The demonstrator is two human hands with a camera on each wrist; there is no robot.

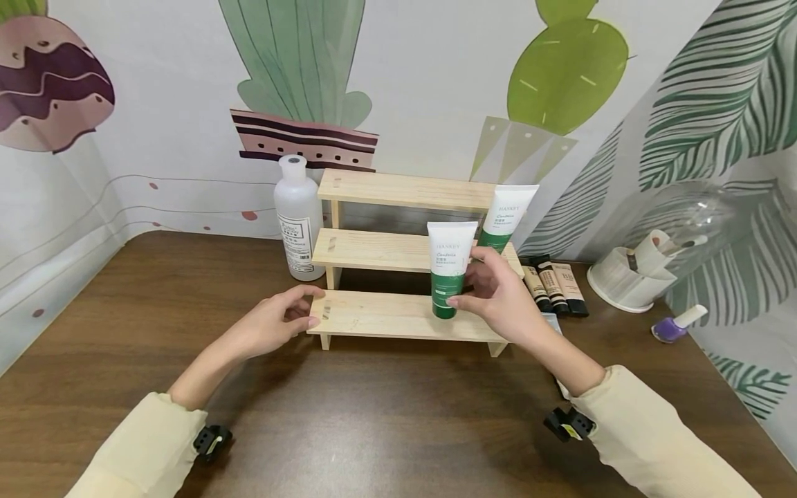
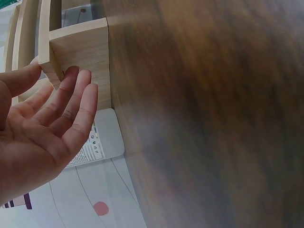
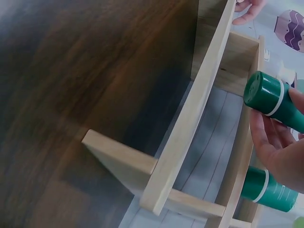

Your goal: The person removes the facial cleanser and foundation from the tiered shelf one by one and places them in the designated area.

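My right hand (image 1: 498, 294) grips a green-and-white cream tube (image 1: 450, 266), standing cap-down on the lowest step of a three-tier wooden rack (image 1: 398, 249) on the brown table (image 1: 386, 422), while my left hand (image 1: 277, 319) rests with relaxed fingers (image 2: 71, 95) against the rack's left end. A second matching tube (image 1: 507, 214) stands on the middle step just behind my right fingers. A clear plastic bottle (image 1: 297, 218) stands left of the rack, three dark-capped tubes (image 1: 554, 287) lie just right of it, and a purple bottle, possibly nail polish (image 1: 677, 325), lies farther right beside a white holder (image 1: 629, 277).
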